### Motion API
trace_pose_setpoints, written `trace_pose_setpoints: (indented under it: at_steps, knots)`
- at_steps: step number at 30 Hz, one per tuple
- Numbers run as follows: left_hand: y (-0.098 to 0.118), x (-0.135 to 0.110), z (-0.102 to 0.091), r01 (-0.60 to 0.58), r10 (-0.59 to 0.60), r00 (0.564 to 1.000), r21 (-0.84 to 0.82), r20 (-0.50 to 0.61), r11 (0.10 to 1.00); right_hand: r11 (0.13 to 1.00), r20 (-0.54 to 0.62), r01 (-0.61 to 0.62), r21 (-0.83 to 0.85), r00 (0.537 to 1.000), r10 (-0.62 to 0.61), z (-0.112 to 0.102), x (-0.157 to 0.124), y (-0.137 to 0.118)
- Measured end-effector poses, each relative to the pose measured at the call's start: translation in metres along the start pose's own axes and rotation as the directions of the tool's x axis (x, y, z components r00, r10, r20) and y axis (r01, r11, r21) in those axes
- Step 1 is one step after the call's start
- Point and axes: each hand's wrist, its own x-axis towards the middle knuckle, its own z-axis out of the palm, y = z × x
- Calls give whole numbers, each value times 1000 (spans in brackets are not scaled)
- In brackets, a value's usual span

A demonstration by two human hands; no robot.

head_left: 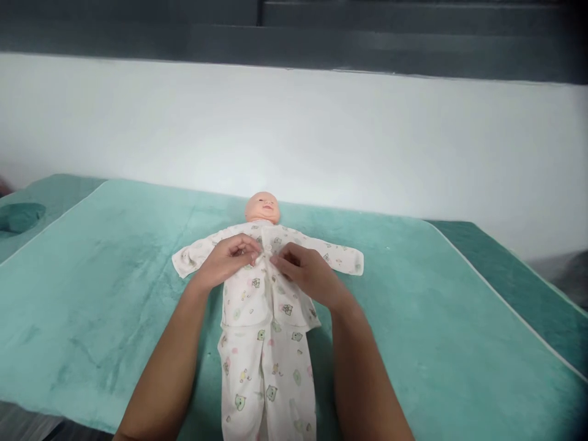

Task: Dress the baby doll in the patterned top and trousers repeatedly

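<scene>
A baby doll [263, 207] lies on its back, head away from me, its sleeves spread to both sides. It wears a white printed baby shirt [248, 300] that opens down the front, with matching trousers [269, 380] below. My left hand [232, 257] is closed at the left of the front opening, thumb and fingertips pinching the cloth near the chest. Opposite it, my right hand [305, 266] is closed on the other front edge, its fingertips curled under and partly hidden. A small gap separates the two hands, where the upper placket shows.
A light green plush cover [413, 324] spreads over the bed under the doll. At the far left the darker bed surface has a round face hole [21, 217]. A white wall [294, 128] stands right behind the bed, with a dark band above it.
</scene>
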Motion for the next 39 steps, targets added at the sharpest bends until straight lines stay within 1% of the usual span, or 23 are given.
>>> trace_pose_setpoints:
  at_steps: [3, 5, 7, 8, 9, 11, 13, 15, 16, 18, 20, 21, 23, 24, 27, 29, 33, 39]
  knots:
    - [11, -5, -1, 23, -40, 997, 228, 73, 973, 960, 51, -31, -277, 998, 47, 2, -17, -18]
    - [17, -6, 1, -26, -20, 992, 354, 124, 935, 909, 15, -32, -415, 999, 42, 9, -24, -26]
    - [20, -7, 4, -99, 25, 984, 428, 174, 898, 871, -22, -17, -490, 1000, 7, 13, -25, -29]
    - [20, -7, 5, -125, 42, 981, 453, 190, 883, 871, -3, 11, -490, 1000, -14, 14, -24, -28]
    - [20, -7, 6, -141, 51, 979, 472, 199, 870, 885, 40, 48, -463, 999, -33, 13, -23, -25]
    - [19, -8, 8, -151, 56, 978, 501, 199, 852, 936, 147, 102, -336, 988, -55, 7, -18, -18]
    - [20, -8, 8, -167, 63, 975, 512, 215, 843, 984, 232, 85, -155, 972, -47, 0, -13, -10]
    - [23, -10, 8, -171, 62, 970, 479, 235, 861, 999, 284, 28, 39, 958, -38, -4, -8, -1]
    - [25, -11, 8, -153, 49, 970, 445, 237, 882, 991, 301, 8, 135, 952, -48, -5, -6, 4]
    - [30, -13, 8, -78, -5, 970, 332, 242, 940, 953, 309, -3, 304, 946, -96, -4, -3, 12]
    - [31, -14, 9, 22, -68, 960, 168, 272, 986, 907, 290, 12, 421, 946, -147, -1, -1, 19]
    - [30, -14, 9, 66, -88, 952, 84, 293, 994, 890, 276, 20, 456, 948, -162, 1, 0, 22]
    - [26, -13, 10, 130, -109, 942, -45, 318, 991, 871, 256, 19, 491, 953, -165, 4, 0, 26]
    - [24, -11, 11, 150, -115, 940, -84, 321, 985, 866, 256, 10, 501, 953, -159, 4, 0, 27]
    - [17, -7, 11, 177, -125, 940, -138, 318, 975, 858, 300, -26, 514, 942, -152, 4, 0, 27]
    - [15, -5, 11, 182, -128, 940, -146, 316, 972, 850, 327, -35, 526, 931, -164, 3, 0, 27]
    - [14, -4, 11, 207, -161, 935, -116, 316, 971, 846, 323, -36, 532, 932, -164, 1, 0, 25]
    - [12, -4, 13, 212, -172, 935, -100, 311, 972, 887, 325, -74, 456, 942, -88, 6, -1, 19]
